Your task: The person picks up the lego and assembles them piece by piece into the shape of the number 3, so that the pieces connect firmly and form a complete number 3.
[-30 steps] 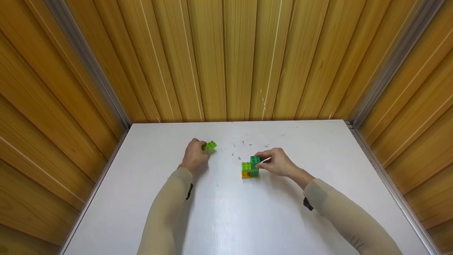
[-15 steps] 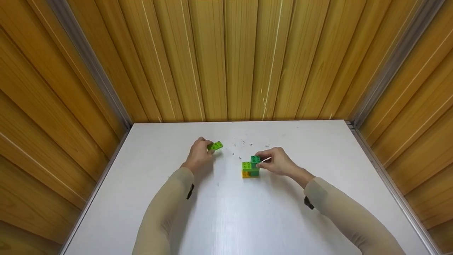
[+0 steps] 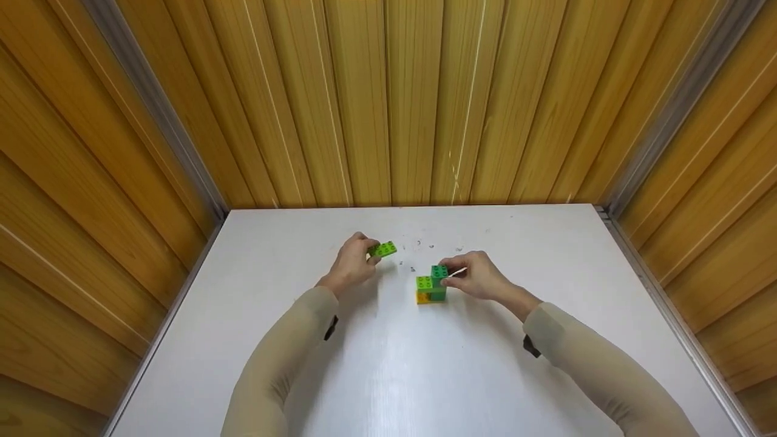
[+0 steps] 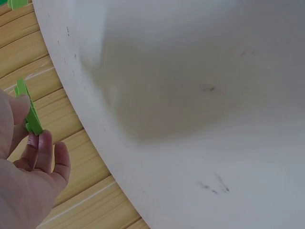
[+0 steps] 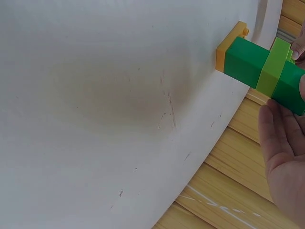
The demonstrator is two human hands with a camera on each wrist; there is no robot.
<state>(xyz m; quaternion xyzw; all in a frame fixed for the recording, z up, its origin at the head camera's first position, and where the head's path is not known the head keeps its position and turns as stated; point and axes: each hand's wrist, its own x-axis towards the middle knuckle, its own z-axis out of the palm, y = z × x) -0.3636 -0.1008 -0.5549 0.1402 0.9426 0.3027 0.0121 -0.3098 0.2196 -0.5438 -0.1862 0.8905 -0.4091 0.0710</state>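
My left hand (image 3: 354, 262) pinches a lime-green flat toy brick (image 3: 384, 249) above the table, studs up. In the left wrist view that flat brick (image 4: 31, 112) is seen edge-on between thumb and fingers. To its right stands a small stack: an orange base plate (image 3: 423, 299), a dark green brick (image 5: 245, 57), a lime-green flat brick (image 3: 424, 283) across it, and a dark green brick (image 3: 439, 273) on top. My right hand (image 3: 482, 277) holds this top brick from the right side. In the right wrist view, fingers partly hide the top brick.
The white table (image 3: 394, 364) carries small dark marks behind the stack. Wood-patterned panels (image 3: 407, 109) rise at the back and both sides, with grey metal posts (image 3: 155, 103) at the corners.
My left hand has moved to the right with the lime-green flat brick, closer to the stack. The right hand and the stack have stayed in place.
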